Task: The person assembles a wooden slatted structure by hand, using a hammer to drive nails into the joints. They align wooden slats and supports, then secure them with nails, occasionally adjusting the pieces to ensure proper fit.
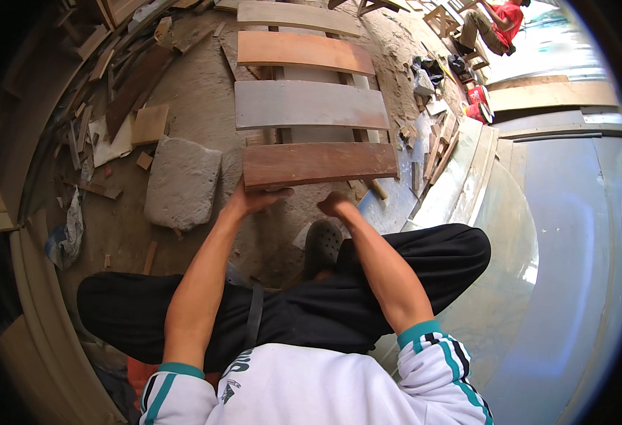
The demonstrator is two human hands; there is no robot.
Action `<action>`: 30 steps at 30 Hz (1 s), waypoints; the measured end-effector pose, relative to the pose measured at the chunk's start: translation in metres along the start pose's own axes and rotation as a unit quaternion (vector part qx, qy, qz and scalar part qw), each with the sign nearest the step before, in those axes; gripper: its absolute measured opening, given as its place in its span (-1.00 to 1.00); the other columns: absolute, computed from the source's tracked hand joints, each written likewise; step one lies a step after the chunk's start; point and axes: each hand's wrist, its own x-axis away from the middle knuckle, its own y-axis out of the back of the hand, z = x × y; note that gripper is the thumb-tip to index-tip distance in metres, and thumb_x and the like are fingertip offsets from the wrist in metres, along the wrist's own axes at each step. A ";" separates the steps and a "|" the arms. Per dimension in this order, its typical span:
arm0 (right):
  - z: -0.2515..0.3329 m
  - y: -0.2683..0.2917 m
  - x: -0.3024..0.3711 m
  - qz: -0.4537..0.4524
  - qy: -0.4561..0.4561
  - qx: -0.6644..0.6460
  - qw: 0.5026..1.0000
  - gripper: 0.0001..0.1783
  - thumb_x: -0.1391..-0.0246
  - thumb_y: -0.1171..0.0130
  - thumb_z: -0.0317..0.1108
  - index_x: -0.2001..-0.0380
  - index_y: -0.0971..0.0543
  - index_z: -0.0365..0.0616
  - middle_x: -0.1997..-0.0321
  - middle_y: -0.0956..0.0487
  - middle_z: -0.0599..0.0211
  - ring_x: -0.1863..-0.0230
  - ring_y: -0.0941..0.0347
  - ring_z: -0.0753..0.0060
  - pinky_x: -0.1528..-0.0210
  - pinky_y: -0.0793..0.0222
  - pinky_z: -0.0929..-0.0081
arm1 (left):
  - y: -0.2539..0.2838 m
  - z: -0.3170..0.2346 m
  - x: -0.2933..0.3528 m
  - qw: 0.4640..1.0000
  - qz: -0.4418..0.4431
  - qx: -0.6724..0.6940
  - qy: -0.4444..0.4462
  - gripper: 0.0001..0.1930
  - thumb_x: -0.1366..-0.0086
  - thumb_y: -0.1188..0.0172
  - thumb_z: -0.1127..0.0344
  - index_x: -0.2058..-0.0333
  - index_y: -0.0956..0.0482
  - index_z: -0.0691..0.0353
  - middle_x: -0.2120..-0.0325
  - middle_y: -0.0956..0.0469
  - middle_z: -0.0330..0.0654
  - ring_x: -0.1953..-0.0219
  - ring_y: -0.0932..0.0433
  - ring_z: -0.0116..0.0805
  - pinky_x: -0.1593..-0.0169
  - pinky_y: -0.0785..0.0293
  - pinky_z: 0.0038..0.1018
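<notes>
A slatted wooden frame lies in front of me, its broad boards set across two darker rails. The nearest slat (pixel 318 164) is reddish brown; beyond it come a greyish slat (pixel 311 105), an orange-brown slat (pixel 304 52) and a pale slat (pixel 297 17). My left hand (pixel 260 200) is closed on the near slat's lower left edge, its fingers reaching beneath the board. Just below the same slat, right of its middle, my right hand (pixel 335 204) is curled, apart from the board. Whatever it may hold is too small or hidden to make out.
A pale stone block (pixel 183 183) sits left of the frame, among wood offcuts (pixel 151 125). Scrap wood and red tins (pixel 478 103) lie to the right, beside a large bluish sheet (pixel 566 234). Another person (pixel 499 28) sits at the far right.
</notes>
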 end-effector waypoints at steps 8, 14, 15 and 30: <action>-0.093 0.031 0.006 -0.079 0.009 0.107 0.991 -0.35 -0.05 -0.17 0.26 0.13 -0.68 -0.14 0.15 -0.68 0.10 0.11 -0.63 0.07 0.01 -0.50 0.11 | -0.036 0.020 -0.008 0.954 -0.038 -0.235 -0.182 -0.45 -0.13 -0.40 -0.10 0.04 -0.62 0.17 0.06 -0.62 -0.17 0.01 -0.57 -0.15 -0.08 -0.45 -0.26; 0.050 0.167 0.156 -0.075 -0.006 0.239 0.968 -0.19 0.08 -0.34 0.28 -0.10 -0.53 -0.08 0.14 -0.66 0.10 0.06 -0.60 0.11 -0.01 -0.49 0.14 | -0.027 0.023 -0.009 0.971 -0.127 -0.079 -0.187 -0.49 -0.04 -0.50 -0.04 0.17 -0.64 0.21 0.22 -0.65 -0.18 0.14 -0.60 -0.21 0.04 -0.49 -0.29; 0.048 0.174 0.165 -0.138 -0.008 0.230 0.963 -0.10 0.13 -0.40 0.27 -0.19 -0.47 -0.06 0.08 -0.63 0.06 -0.01 -0.57 0.09 -0.05 -0.48 0.13 | -0.033 0.022 -0.010 0.973 -0.121 -0.080 -0.181 -0.49 -0.03 -0.51 -0.02 0.16 -0.63 0.20 0.22 -0.65 -0.17 0.13 -0.60 -0.21 0.04 -0.49 -0.29; 0.020 0.177 0.111 -0.301 0.297 0.293 0.857 -0.09 0.01 -0.16 -0.49 -0.42 -0.06 -0.13 -0.27 -0.28 -0.20 -0.32 -0.21 -0.24 -0.30 -0.17 -0.22 | -0.026 0.008 -0.030 0.862 -0.263 -0.316 -0.297 -0.73 -0.06 -0.32 0.38 0.21 -0.62 0.22 0.28 -0.61 -0.03 0.16 -0.57 0.04 0.08 -0.48 -0.13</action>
